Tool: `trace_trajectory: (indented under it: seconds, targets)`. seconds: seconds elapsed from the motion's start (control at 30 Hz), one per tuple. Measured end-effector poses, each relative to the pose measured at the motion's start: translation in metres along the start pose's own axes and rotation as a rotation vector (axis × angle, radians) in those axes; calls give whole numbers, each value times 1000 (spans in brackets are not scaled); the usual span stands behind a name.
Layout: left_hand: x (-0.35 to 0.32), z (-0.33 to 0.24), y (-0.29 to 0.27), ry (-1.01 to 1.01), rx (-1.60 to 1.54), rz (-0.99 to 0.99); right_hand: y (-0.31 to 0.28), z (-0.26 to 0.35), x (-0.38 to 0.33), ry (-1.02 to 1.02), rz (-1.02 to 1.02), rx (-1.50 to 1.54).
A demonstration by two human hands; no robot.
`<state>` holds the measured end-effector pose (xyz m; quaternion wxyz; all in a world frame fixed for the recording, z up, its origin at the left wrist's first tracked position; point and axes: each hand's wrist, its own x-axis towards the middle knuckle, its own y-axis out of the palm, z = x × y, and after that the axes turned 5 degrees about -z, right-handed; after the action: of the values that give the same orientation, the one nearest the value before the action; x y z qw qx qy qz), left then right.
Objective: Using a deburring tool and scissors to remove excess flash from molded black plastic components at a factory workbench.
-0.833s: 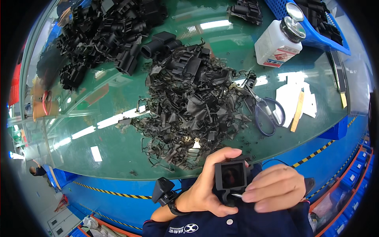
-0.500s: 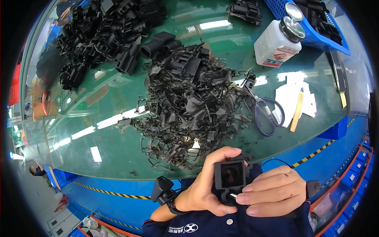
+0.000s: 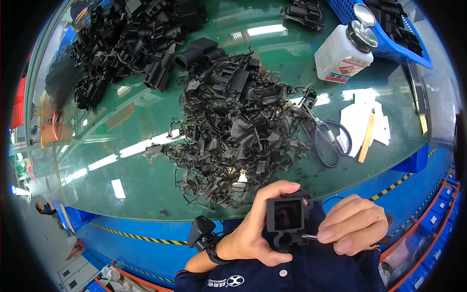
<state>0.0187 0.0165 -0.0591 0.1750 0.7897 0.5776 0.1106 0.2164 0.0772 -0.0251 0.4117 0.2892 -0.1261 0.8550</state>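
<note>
Head view: the left hand (image 3: 253,233) holds a square black plastic housing (image 3: 287,217) close to the body, below the green glass worktop (image 3: 146,170), fingers clamped around it. The right hand (image 3: 352,225) pinches a thin metal tool (image 3: 310,237) against the housing's lower edge. A heap of black trimmings (image 3: 238,126) lies beside blue-handled scissors (image 3: 326,138).

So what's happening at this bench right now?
A person holds a black square plastic part in the left hand, close to the body below the table edge. The right hand pinches a thin metal tool whose tip meets the part's lower right side. On the green glass-topped table lie a heap of black plastic trimmings, more black parts at the far left, scissors and a white dispenser bottle.
</note>
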Motion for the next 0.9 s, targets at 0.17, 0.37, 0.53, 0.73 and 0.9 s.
trace_trajectory:
  seconds: [0.17, 0.37, 0.53, 0.73, 0.9]
  targets:
    - [-3, 3, 0, -10, 12, -28, 6, 5, 12, -69, 177, -252]
    - [-3, 4, -1, 10, 78, -10, 16, 9, 15, -146, 178, -442]
    - [-6, 7, -2, -29, 84, -22, 18, 6, 12, -177, 187, -441]
    - [-3, 2, -2, -36, 42, -5, 3, 2, 2, -43, 34, -98]
    - [-6, 7, -4, -8, 70, -15, 5, 6, 13, -111, 203, -245]
